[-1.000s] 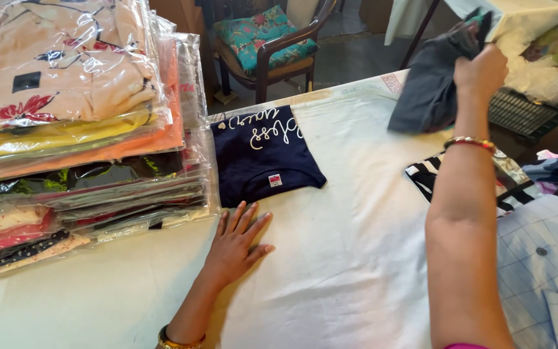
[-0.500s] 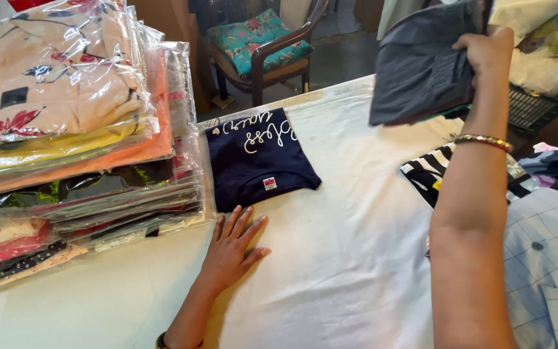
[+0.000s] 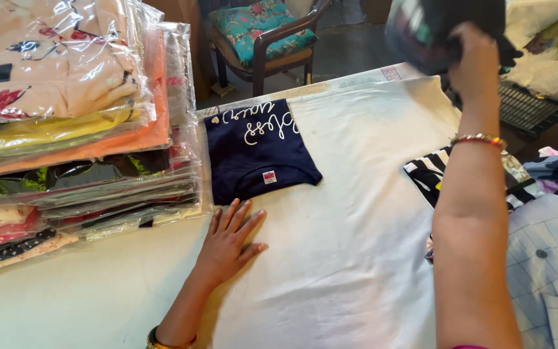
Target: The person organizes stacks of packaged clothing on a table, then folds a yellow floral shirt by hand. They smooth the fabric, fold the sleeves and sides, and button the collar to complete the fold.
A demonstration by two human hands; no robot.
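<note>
My left hand (image 3: 228, 242) lies flat and spread on the white cloth-covered table (image 3: 350, 258), just below a folded navy T-shirt (image 3: 256, 152) with white lettering. My right hand (image 3: 474, 63) is raised at the upper right, gripping a dark grey garment (image 3: 444, 29) that hangs blurred above the table's far edge. A beaded bracelet (image 3: 479, 139) circles that wrist.
A tall stack of garments in clear plastic bags (image 3: 72, 123) fills the left side. A wooden chair with a floral cushion (image 3: 263, 35) stands beyond the table. Black-and-white striped cloth (image 3: 424, 174), a light checked shirt (image 3: 550, 258) and a wire rack (image 3: 531, 106) are at right.
My right hand has lifted the dark grey garment higher and swung it leftwards over the table's far edge. My left hand has stayed flat on the cloth.
</note>
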